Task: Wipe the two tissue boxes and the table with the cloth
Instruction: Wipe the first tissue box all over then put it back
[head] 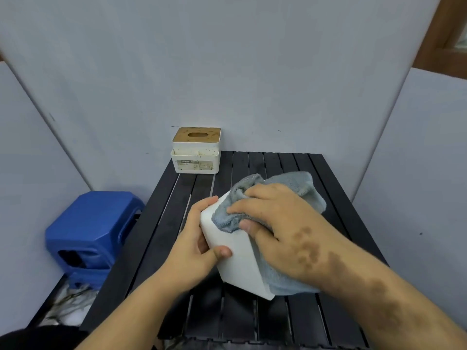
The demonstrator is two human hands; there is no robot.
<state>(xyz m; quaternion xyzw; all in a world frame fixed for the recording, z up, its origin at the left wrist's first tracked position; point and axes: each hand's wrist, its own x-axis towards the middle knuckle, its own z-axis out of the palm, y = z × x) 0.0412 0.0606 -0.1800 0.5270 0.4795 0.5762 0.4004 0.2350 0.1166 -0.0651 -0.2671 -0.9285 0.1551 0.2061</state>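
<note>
My left hand [199, 238] grips the white tissue box [240, 261], tilted above the surface [161, 233]; right hand [275, 223] presses the grey cloth [303, 188] onto it. Hard rubbing could slip the box loose. Stained tissue box [195, 150] at 11 o'clock.

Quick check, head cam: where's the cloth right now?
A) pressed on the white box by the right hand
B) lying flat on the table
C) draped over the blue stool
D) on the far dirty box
A: the right hand presses the grey-blue cloth on the white tissue box, which the left hand steadies.
</note>
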